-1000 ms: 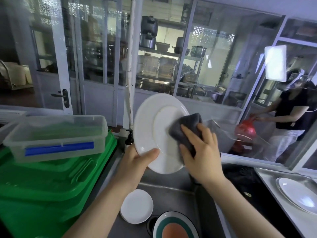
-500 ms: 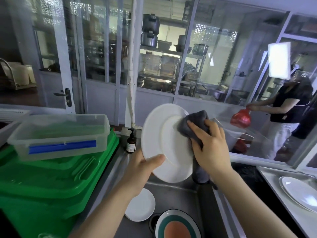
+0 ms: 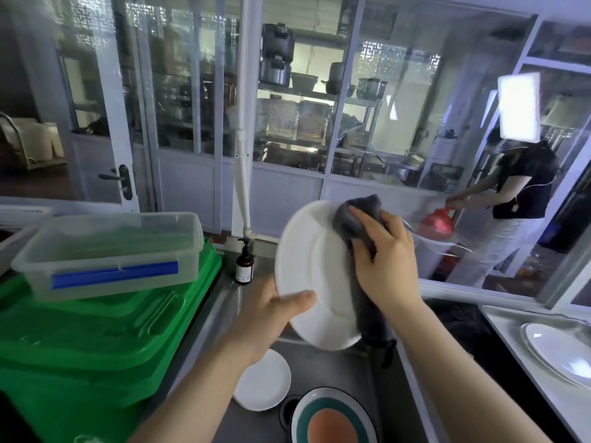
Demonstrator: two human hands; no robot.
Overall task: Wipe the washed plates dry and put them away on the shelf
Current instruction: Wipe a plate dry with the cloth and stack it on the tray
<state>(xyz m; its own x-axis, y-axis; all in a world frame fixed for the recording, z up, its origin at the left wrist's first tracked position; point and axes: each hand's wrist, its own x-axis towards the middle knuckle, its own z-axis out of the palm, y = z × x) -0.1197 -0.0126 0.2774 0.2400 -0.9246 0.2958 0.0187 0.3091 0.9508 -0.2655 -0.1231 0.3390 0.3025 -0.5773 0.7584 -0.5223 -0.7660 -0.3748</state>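
Observation:
A large white plate (image 3: 315, 270) is held tilted on edge above the steel sink (image 3: 323, 362). My left hand (image 3: 271, 314) grips its lower left rim, thumb on the face. My right hand (image 3: 385, 260) presses a dark grey cloth (image 3: 358, 247) against the plate's right side, and the cloth's tail hangs down past the lower rim. In the sink below lie a small white plate (image 3: 263, 382) and a plate with teal rings and an orange centre (image 3: 332, 420). Another white plate (image 3: 563, 350) rests on the steel counter at the far right.
Stacked green crates (image 3: 96, 340) fill the left, with a clear lidded box (image 3: 108, 251) on top. A brown pump bottle (image 3: 244, 266) stands behind the sink. Through the glass partition at the right, another person (image 3: 515, 219) holds a red bag.
The plate and both hands have shifted right and slightly up in view. My right hand has slid the cloth from the plate's middle up to its upper right rim.

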